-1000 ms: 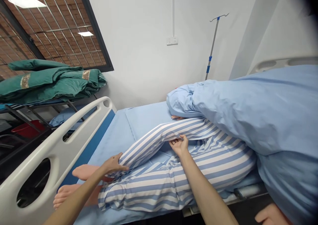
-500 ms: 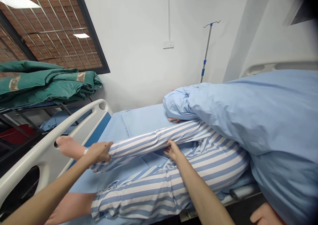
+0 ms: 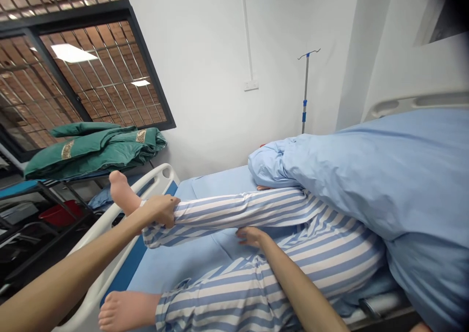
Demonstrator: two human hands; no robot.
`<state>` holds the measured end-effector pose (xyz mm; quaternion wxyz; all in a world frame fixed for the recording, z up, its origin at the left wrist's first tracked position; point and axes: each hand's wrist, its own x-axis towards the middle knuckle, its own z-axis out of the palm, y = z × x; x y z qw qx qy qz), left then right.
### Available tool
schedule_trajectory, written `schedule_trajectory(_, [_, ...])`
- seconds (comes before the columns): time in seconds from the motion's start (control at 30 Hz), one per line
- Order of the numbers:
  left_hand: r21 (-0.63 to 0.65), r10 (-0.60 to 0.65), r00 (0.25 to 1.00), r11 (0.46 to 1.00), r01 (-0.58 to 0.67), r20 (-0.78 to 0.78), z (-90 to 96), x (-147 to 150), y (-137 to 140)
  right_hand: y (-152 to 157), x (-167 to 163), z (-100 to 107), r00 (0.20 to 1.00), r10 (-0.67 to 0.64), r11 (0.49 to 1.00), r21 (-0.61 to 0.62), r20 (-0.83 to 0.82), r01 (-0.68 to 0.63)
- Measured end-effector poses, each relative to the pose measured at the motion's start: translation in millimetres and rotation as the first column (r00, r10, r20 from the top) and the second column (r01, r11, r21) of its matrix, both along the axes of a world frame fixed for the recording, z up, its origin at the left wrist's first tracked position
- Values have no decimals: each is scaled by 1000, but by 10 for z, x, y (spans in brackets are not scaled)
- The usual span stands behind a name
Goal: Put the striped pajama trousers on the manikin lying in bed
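Note:
A figure that looks like a manikin lies on the bed in blue-and-white striped trousers. My left hand [image 3: 167, 210] is closed around its far lower leg [image 3: 205, 215], just above the ankle, over the trouser cloth. That leg is raised off the sheet, and its bare foot [image 3: 123, 193] sticks up over the footboard. Between the two legs, my right hand [image 3: 250, 236] is slightly blurred, fingers apart and holding nothing, just below the far knee. The near leg [image 3: 223, 293] rests on the mattress, with its bare foot [image 3: 128, 310] at the left.
A light-blue quilt [image 3: 351, 171] covers the upper body. At the left stands the white footboard [image 3: 164, 173], with the bed sheet [image 3: 208, 180] reaching to it. Behind are a drip stand [image 3: 305, 93], folded green padded cloth [image 3: 98, 146] on a rack, and a red bin [image 3: 60, 214].
My right hand has come away from beneath the far knee and dropped slightly. My left hand keeps its hold, and the far foot now tilts more upward. The camera view has shifted left and up.

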<state>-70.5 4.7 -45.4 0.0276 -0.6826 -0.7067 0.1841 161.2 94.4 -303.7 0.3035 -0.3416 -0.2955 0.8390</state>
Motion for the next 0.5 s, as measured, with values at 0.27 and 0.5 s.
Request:
schedule_trajectory(0.27, [85,-3,1000,996,0,30,-55,48,-136,174,89,632,909,-118,986,59,-399,154])
schedule_trajectory(0.5, [243,15,978,968,-66,207,-486,387,19,443,513,1328,864,-142,950,179,-484,256])
